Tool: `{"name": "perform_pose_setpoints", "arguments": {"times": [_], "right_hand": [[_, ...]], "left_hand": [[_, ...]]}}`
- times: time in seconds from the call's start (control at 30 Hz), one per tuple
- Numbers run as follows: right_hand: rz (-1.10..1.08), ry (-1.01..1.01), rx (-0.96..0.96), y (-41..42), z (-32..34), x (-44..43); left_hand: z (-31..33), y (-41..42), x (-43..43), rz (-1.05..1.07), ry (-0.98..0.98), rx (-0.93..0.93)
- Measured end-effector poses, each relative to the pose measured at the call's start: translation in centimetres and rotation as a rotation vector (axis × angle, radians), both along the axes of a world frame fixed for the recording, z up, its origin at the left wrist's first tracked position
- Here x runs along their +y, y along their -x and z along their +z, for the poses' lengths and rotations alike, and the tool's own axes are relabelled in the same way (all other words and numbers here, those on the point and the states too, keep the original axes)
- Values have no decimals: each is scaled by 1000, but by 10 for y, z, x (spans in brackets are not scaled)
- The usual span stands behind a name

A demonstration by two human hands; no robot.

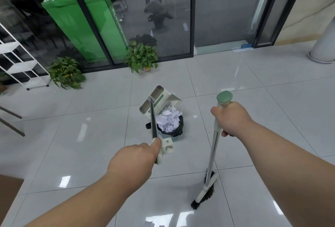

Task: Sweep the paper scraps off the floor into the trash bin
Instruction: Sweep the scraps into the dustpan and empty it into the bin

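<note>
1. Across the pale tiled floor [253,99], we are looking down over our two bare forearms, and ceiling lights are glaring off the tiles.
2. At the far edge of the floor a dark-framed glass wall [172,18] is standing, with a green cabinet [76,27] showing behind it and two potted plants [66,72] sitting at its foot.
3. We are holding the broom [213,150] nearly upright on our right side, its dark bristles resting on the floor, well apart from the bin.
4. We are holding the dustpan [161,99] tilted just above the far rim of the bin, its mouth facing down toward the bin.
5. The trash bin [178,129], lined with a black bag, is standing on the floor ahead of us, between the two handles.
6. Our right hand [230,118] is wrapping its fingers round the broom's shaft just under the green cap.
7. Our left hand [134,159] is curling round the near end of the dustpan's long handle, thumb lying along it.
8. The paper scraps [169,120] are piling up inside the bin to its rim, touching the dustpan's lip.
</note>
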State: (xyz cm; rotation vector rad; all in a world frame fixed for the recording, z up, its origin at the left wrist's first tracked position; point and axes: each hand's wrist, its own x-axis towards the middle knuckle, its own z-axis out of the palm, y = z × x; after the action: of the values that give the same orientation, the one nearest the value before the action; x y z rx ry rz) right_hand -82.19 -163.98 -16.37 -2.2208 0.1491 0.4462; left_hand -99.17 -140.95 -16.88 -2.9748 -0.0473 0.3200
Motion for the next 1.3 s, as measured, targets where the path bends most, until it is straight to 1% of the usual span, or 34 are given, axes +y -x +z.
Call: {"name": "perform_pose_setpoints", "arguments": {"times": [0.43,0.6,0.67,0.77,0.9,0.97,1.03,1.07,1.13,1.17,1.2,1.23,1.3], "right_hand": [[16,5,43,27,5,-6],[2,12,72,41,8,-8],[5,10,83,50,11,-9],[-3,-36,142,66,17,-8],[40,-102,271,91,28,-4],[62,-179,318,103,32,-5],[9,-327,347,114,39,-8],[-45,-442,388,117,43,-11],[-189,-728,533,123,53,-16],[-260,-817,600,124,58,-16],[-303,-840,659,125,62,-15],[-320,-801,686,126,63,-13],[-317,-680,681,132,68,-4]], "left_hand": [[35,24,5,23,-53,-56],[53,41,15,83,-44,-106],[61,49,19,154,-2,-149],[75,64,27,306,144,-258],[94,93,39,646,390,-328],[97,109,45,784,506,-359],[95,130,49,893,589,-389],[92,140,49,932,616,-397],[82,159,49,999,665,-404],[76,167,48,1038,691,-405],[70,175,47,1083,714,-402],[63,182,47,1125,737,-399],[52,196,46,1190,772,-387]]}}
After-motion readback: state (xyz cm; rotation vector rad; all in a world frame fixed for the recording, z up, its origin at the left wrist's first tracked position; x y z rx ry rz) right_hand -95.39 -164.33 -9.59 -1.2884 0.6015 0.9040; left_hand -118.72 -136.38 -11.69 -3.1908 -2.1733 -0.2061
